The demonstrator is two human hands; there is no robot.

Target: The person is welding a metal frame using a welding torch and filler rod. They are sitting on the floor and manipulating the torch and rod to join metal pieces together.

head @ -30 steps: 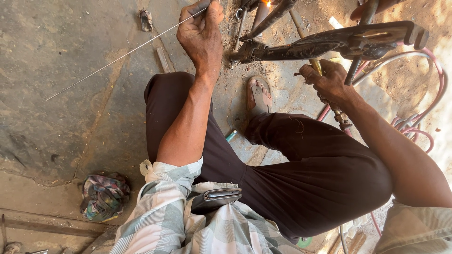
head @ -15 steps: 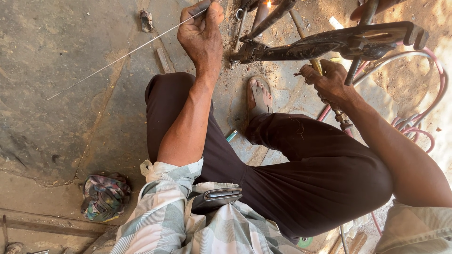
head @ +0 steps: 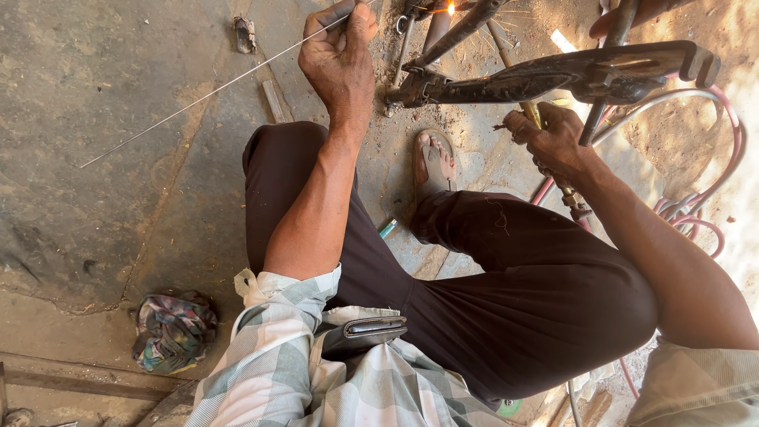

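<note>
My left hand (head: 341,59) pinches a long thin metal rod (head: 198,99) that runs from the floor at left up toward a small bright flame (head: 451,9) at the top. My right hand (head: 551,141) grips a brass torch handle (head: 528,113) whose tube points up toward that flame. A dark metal frame piece (head: 553,77) lies across the top, between the two hands, with a round bar (head: 458,33) slanting up from it. I squat with dark trousers, my sandalled foot (head: 433,162) below the frame.
Red and pale hoses (head: 715,198) loop on the ground at right. A crumpled patterned rag (head: 172,330) lies at lower left. A small metal scrap (head: 244,34) and a flat strip (head: 273,100) rest on the stone floor. A dark wallet (head: 365,332) sits in my shirt pocket.
</note>
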